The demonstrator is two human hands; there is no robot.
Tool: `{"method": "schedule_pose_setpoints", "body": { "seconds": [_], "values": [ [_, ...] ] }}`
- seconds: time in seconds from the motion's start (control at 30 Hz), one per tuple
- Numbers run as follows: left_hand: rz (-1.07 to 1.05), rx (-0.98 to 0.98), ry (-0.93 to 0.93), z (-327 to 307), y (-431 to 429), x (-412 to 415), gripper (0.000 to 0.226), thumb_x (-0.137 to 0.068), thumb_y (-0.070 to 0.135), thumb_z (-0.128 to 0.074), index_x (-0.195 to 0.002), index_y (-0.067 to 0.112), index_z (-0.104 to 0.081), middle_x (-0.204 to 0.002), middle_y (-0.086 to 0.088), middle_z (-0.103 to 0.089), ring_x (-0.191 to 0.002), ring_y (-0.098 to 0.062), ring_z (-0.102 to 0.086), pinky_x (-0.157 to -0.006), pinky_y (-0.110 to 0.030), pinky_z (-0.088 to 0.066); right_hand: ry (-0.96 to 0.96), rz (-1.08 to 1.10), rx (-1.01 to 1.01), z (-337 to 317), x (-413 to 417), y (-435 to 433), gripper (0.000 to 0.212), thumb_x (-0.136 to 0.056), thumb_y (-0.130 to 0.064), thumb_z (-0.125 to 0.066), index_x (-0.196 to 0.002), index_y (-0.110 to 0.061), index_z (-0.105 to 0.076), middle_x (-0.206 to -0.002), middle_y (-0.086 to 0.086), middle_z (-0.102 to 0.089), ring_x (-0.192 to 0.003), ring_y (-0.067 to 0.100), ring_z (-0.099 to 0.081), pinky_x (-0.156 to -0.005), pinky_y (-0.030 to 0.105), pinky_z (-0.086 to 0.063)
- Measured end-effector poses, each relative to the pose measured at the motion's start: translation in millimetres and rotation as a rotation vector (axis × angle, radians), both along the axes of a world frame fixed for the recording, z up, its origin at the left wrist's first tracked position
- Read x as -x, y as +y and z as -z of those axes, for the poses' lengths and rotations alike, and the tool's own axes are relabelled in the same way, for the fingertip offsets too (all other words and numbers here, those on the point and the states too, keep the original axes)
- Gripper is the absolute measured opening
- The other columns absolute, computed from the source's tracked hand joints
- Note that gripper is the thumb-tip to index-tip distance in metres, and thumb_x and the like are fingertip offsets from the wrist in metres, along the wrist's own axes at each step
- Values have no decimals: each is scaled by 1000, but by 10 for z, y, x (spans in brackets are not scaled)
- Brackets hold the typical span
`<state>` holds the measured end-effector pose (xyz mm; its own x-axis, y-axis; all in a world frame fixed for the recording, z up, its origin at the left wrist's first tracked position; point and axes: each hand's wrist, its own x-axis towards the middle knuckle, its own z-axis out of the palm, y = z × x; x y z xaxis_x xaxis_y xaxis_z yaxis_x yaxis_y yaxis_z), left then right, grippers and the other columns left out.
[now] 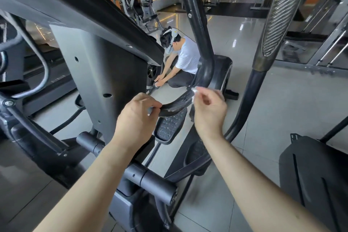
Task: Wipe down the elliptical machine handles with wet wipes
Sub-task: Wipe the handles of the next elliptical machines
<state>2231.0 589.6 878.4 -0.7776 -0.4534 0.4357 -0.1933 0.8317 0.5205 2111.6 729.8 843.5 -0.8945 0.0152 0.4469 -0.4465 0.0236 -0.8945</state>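
Head view looks down on my two hands at a short curved handle [173,104] of the elliptical, just above the middle of the frame. My left hand [137,118] is clenched round the bar's nine o'clock end, fingers curled over the top. My right hand [210,112] pinches a bunched wet wipe [194,92] between thumb and fingertips at the two o'clock end, where the bar bends up into the tall upright handle [195,24] that runs to twelve o'clock. The wipe touches the bar, and pale streaks show on the black cover there.

I judge the bar to be stiff and fixed to the frame, so there is nothing to lift, only something to brace against. Its cover looks worn and rough, likely slick once wet, so the left hand is best placed on the dry end. The wipe is light, limp and easy to tear on that surface — better wrapped round the bar than dragged by one corner. A second handle with a ribbed grip [280,15] stands at one o'clock, well apart.

No wipe pack or bin shows anywhere in view. A studded foot pedal [170,128] lies at six o'clock under the bar, and beyond it at twelve o'clock another person [185,56] crouches on the floor.
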Motion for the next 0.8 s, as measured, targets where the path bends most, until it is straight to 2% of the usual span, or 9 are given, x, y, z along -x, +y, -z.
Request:
{"method": "schedule_pose_setpoints", "body": {
  "seconds": [0.07, 0.13, 0.2, 0.3, 0.4, 0.57, 0.67, 0.73, 0.8],
  "values": [
    [-3, -28, 22, 28, -2, -24, 16, -92, 14, -68, -97, 23, -79, -107, 15, -63, -82, -7, -62, -78, -30, -55, 136, -59, -135, 21, -260, -67, 17, -88, 4, -73, -100, -6, -81, -94, -10, -63, -85, -3, -60, -81, 7, -43],
    [-7, -47, 36, 47, 1, -44, 16, -92, 14, -68, -98, 23, -79, -107, 16, -62, -81, -8, -61, -77, -33, -55, 266, -121, -252, 45, -399, -80, 15, -88, 3, -74, -99, -6, -81, -94, -3, -64, -80, -4, -58, -77, 4, -42],
    [-7, -54, 29, 51, 12, -52, 16, -93, 16, -67, -100, 24, -78, -107, 17, -61, -82, -8, -61, -77, -35, -55, 273, -117, -315, -30, -226, -27, 13, -89, -3, -75, -99, -8, -82, -95, -2, -66, -80, -3, -60, -76, 10, -48],
    [-6, -52, 19, 44, 10, -53, 15, -94, 17, -66, -102, 24, -78, -108, 16, -61, -82, -8, -61, -78, -37, -56, 149, 3, -362, -228, 207, 128, 18, -93, -6, -69, -101, -14, -83, -100, -5, -68, -84, 7, -65, -88, 32, -55],
    [-6, -47, 22, 43, -2, -42, 15, -94, 18, -67, -101, 23, -78, -108, 14, -62, -85, -12, -62, -79, -39, -56, 215, 57, -443, -303, 220, 143, 20, -93, -2, -67, -101, -13, -82, -99, -4, -70, -82, 12, -66, -87, 27, -54],
    [-13, -48, 27, 62, -26, -25, 14, -93, 18, -67, -98, 26, -77, -105, 16, -60, -82, -11, -61, -77, -39, -57, 404, -207, -576, -250, -146, 38, 17, -90, 1, -70, -100, -8, -81, -96, 1, -72, -76, 7, -57, -74, 16, -45],
    [-3, -65, 33, 73, -34, -23, 14, -93, 18, -67, -96, 27, -76, -104, 17, -60, -84, -11, -63, -77, -39, -57, 416, -57, -576, -440, 286, 101, 18, -94, -2, -66, -100, -11, -80, -99, 0, -70, -84, 8, -60, -83, 22, -50],
    [4, -80, 38, 86, -34, -25, 13, -93, 19, -66, -95, 28, -76, -105, 18, -60, -85, -10, -65, -77, -39, -57, 433, 32, -630, -527, 520, 129, 18, -93, 1, -63, -98, -6, -79, -100, 6, -71, -87, 19, -64, -87, 34, -55],
    [12, -97, 47, 107, -43, -28, 13, -93, 19, -66, -95, 28, -76, -104, 18, -60, -85, -8, -66, -76, -40, -58, 465, 27, -709, -495, 553, 115, 18, -92, 4, -63, -99, -2, -79, -98, 11, -72, -92, 29, -66, -90, 35, -54]
  ]
}}
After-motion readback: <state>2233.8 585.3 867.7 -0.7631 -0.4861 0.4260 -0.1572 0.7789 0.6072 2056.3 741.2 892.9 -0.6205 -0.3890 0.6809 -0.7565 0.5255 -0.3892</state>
